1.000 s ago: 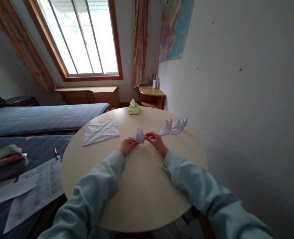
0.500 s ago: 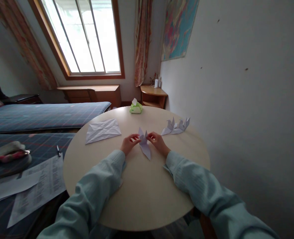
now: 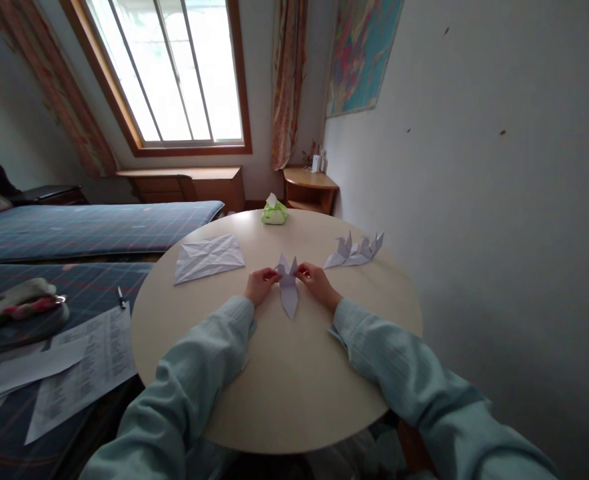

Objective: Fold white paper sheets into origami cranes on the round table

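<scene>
A white folded-paper bird (image 3: 289, 293) is held between my two hands over the middle of the round table (image 3: 294, 393). My left hand (image 3: 261, 285) pinches its left side with thumb and fingers. On the other side, my right hand (image 3: 318, 283) pinches the upper right point. One broad pointed flap hangs toward me, and two points stick up between the hands. Two finished-looking paper birds (image 3: 357, 252) stand close together at the table's right. A creased white sheet (image 3: 209, 258) lies flat at the left.
Near the far table edge sits a green tissue pack (image 3: 274, 212). Left of the table, a plaid-covered bed (image 3: 99, 230) and a nearer plaid surface bear printed papers (image 3: 94, 367), a pen (image 3: 121, 298) and a bag-like item (image 3: 19, 310). A white wall (image 3: 494, 220) rises at the right.
The paper bird has turned slightly, its near flap swinging left to point more straight toward me. Both hands keep their pinch. The view has shifted a little.
</scene>
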The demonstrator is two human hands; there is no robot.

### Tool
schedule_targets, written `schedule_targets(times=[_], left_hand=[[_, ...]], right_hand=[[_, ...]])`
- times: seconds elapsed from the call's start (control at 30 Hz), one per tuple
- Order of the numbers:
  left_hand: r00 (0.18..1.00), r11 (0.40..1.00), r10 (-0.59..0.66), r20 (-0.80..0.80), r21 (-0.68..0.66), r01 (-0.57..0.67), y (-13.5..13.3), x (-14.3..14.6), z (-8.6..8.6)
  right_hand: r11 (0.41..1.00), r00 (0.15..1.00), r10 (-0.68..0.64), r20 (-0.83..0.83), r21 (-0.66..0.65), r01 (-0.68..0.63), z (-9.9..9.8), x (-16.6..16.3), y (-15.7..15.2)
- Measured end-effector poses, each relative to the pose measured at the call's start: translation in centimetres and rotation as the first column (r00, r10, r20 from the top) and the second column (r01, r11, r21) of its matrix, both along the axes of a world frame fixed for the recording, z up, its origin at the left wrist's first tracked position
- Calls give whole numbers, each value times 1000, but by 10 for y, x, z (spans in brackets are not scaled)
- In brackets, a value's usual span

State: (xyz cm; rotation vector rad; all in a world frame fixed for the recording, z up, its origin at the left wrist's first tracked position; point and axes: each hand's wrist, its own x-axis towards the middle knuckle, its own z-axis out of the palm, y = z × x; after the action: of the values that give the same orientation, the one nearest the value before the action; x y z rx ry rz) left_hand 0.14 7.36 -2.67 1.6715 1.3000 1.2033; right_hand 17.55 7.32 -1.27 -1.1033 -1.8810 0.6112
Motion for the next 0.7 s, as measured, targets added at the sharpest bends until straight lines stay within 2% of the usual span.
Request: schedule_targets(times=[0.13,0.4,0.7], left_hand=[[998,998,4,55,-61,0,-1,-1,1],[991,995,-31,132,-86,43,0,-2,-1],[998,999,-14,-58,30,16,-1,-5,3]], right_hand=[[1000,1000,9,-7,-18,-9,0,0,0],[1000,1000,-7,-27,-24,6,-4,-2,3],[999,1000,19,-19,-35,-20,-3,0,3]])
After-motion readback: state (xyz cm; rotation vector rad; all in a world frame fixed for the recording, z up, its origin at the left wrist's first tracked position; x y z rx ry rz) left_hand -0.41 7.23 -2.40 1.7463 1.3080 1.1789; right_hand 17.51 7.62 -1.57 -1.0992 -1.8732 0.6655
